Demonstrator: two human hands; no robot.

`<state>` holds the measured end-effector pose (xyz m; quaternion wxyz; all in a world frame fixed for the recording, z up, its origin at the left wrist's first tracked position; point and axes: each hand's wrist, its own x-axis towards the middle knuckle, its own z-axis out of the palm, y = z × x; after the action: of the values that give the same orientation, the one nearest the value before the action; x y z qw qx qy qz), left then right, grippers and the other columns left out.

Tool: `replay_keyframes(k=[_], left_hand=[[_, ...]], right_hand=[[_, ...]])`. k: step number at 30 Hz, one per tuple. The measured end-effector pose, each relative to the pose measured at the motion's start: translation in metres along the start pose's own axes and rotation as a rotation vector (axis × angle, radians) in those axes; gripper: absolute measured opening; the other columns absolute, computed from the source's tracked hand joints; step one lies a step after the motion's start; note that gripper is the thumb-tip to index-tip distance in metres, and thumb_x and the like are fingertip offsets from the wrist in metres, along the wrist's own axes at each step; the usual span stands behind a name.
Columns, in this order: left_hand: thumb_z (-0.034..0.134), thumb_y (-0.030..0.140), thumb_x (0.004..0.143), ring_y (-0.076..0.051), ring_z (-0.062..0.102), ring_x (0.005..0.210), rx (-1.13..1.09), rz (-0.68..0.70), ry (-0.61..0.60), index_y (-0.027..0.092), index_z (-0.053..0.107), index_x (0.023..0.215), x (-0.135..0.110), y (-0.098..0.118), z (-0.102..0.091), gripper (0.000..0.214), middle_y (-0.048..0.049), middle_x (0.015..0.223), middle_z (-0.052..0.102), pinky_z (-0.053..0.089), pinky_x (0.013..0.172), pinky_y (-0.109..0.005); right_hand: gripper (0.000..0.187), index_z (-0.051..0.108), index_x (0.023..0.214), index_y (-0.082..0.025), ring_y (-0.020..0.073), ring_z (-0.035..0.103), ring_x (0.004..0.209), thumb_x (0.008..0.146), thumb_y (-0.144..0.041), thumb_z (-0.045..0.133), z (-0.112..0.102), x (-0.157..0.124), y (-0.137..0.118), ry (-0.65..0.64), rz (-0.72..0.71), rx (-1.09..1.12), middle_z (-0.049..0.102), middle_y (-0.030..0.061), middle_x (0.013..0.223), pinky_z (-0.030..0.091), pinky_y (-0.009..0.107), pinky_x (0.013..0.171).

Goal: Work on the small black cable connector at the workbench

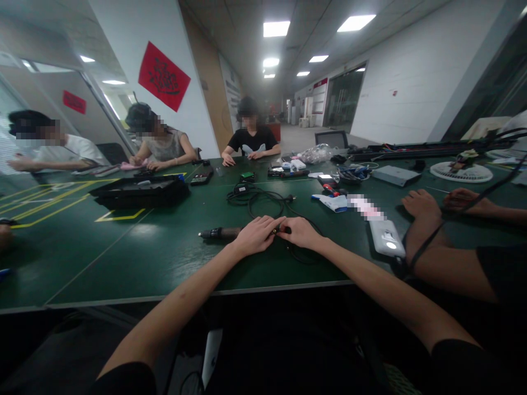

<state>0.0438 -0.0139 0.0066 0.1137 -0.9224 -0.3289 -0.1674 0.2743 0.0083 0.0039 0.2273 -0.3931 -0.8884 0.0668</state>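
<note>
An electric screwdriver (220, 233) lies on its side low over the green table, its bit end pointing left. My left hand (257, 236) is wrapped around its rear part, covering much of the body. Close against that rear end, my right hand (300, 232) pinches a small dark cable plug (284, 231). Whether the plug touches the screwdriver's end is too small to tell. A black cable (265, 198) is looped on the table just beyond both hands, and part of it runs down beside my right hand.
A black tray (138, 192) stands at left. To the right are a blue-and-white packet (331, 203), a white lit device (386, 237) and a co-worker's arm (428, 236). Farther back lie a grey box (396, 175) and a white round fan part (461, 172). Other people sit across the table (164, 247).
</note>
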Motion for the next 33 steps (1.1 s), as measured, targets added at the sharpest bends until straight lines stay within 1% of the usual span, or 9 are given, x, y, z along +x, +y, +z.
replay_keyframes(k=[3, 6, 11, 17, 22, 24, 27, 30, 33], left_hand=[[0.048, 0.022, 0.101, -0.024, 0.059, 0.12, -0.005, 0.001, -0.01, 0.023, 0.017, 0.167, 0.0006, -0.0004, 0.0006, 0.073, -0.0095, 0.128, 0.065, 0.047, 0.102, -0.04], [0.048, 0.026, 0.103, -0.025, 0.06, 0.116, 0.0, -0.038, -0.004, 0.023, 0.019, 0.166, 0.0009, -0.0005, 0.0012, 0.07, -0.0092, 0.125, 0.066, 0.047, 0.1, -0.04], [0.049, 0.022, 0.1, -0.026, 0.058, 0.121, -0.005, 0.014, -0.022, 0.022, 0.019, 0.166, 0.0003, 0.0004, 0.0001, 0.073, -0.0107, 0.13, 0.064, 0.046, 0.103, -0.041], [0.046, 0.026, 0.104, -0.026, 0.058, 0.118, 0.009, -0.032, 0.005, 0.022, 0.018, 0.166, 0.0019, 0.0002, 0.0012, 0.069, -0.01, 0.129, 0.064, 0.046, 0.103, -0.041], [0.048, 0.023, 0.101, -0.026, 0.056, 0.124, 0.006, 0.01, -0.017, 0.022, 0.019, 0.166, 0.0003, 0.0001, 0.0004, 0.072, -0.0107, 0.131, 0.063, 0.045, 0.104, -0.041], [0.047, 0.022, 0.102, -0.026, 0.057, 0.123, 0.009, 0.014, -0.025, 0.022, 0.02, 0.166, 0.0003, -0.0008, 0.0012, 0.07, -0.0101, 0.128, 0.065, 0.045, 0.104, -0.041], [0.045, 0.027, 0.105, -0.025, 0.059, 0.117, 0.015, -0.023, -0.008, 0.023, 0.021, 0.166, 0.0008, -0.0019, 0.0026, 0.066, -0.0094, 0.125, 0.066, 0.045, 0.101, -0.041], [0.048, 0.028, 0.104, -0.026, 0.058, 0.119, 0.017, -0.014, -0.005, 0.022, 0.019, 0.166, 0.0007, -0.0012, 0.0015, 0.069, -0.0096, 0.128, 0.065, 0.045, 0.102, -0.041], [0.05, 0.022, 0.099, -0.026, 0.057, 0.122, 0.018, 0.024, -0.034, 0.023, 0.018, 0.167, 0.0004, 0.0003, -0.0008, 0.075, -0.0096, 0.128, 0.065, 0.046, 0.103, -0.041]], right_hand=[[0.016, 0.076, 0.09, -0.02, 0.0177, 0.069, 0.083, 0.094, -0.035, 0.075, 0.0001, -0.0002, 0.0003, 0.0, -0.006, 0.006, 0.077, 0.004, 0.093, 0.045, 0.026, 0.078], [0.016, 0.077, 0.091, -0.02, 0.0178, 0.069, 0.082, 0.094, -0.036, 0.075, -0.0003, -0.0003, 0.0003, -0.003, 0.0, 0.004, 0.077, 0.0039, 0.091, 0.044, 0.027, 0.076], [0.016, 0.076, 0.089, -0.02, 0.0183, 0.069, 0.084, 0.094, -0.035, 0.075, -0.0005, 0.0001, 0.0003, -0.004, -0.008, 0.005, 0.077, 0.0046, 0.093, 0.045, 0.027, 0.078], [0.018, 0.076, 0.09, -0.02, 0.0185, 0.069, 0.082, 0.094, -0.037, 0.075, -0.0013, 0.0004, 0.0, -0.012, 0.008, -0.008, 0.077, 0.0047, 0.092, 0.045, 0.027, 0.076], [0.018, 0.076, 0.089, -0.02, 0.0188, 0.069, 0.084, 0.094, -0.037, 0.075, -0.001, 0.0, -0.0003, -0.008, 0.003, 0.0, 0.077, 0.005, 0.093, 0.045, 0.027, 0.077], [0.018, 0.076, 0.089, -0.02, 0.0186, 0.069, 0.084, 0.094, -0.037, 0.075, -0.001, 0.0, -0.0002, -0.009, 0.003, 0.002, 0.077, 0.0048, 0.093, 0.045, 0.027, 0.078], [0.018, 0.076, 0.089, -0.02, 0.0184, 0.069, 0.083, 0.094, -0.037, 0.075, -0.0015, 0.0001, -0.0003, -0.018, 0.005, 0.009, 0.077, 0.0042, 0.091, 0.045, 0.027, 0.077], [0.017, 0.076, 0.089, -0.02, 0.0184, 0.069, 0.084, 0.094, -0.037, 0.075, -0.0016, 0.0006, -0.0007, -0.019, 0.003, 0.014, 0.077, 0.0043, 0.092, 0.045, 0.027, 0.077], [0.017, 0.077, 0.087, -0.02, 0.0185, 0.069, 0.084, 0.093, -0.036, 0.076, -0.0012, 0.0009, -0.0013, -0.014, 0.013, 0.003, 0.077, 0.0051, 0.096, 0.046, 0.027, 0.078]])
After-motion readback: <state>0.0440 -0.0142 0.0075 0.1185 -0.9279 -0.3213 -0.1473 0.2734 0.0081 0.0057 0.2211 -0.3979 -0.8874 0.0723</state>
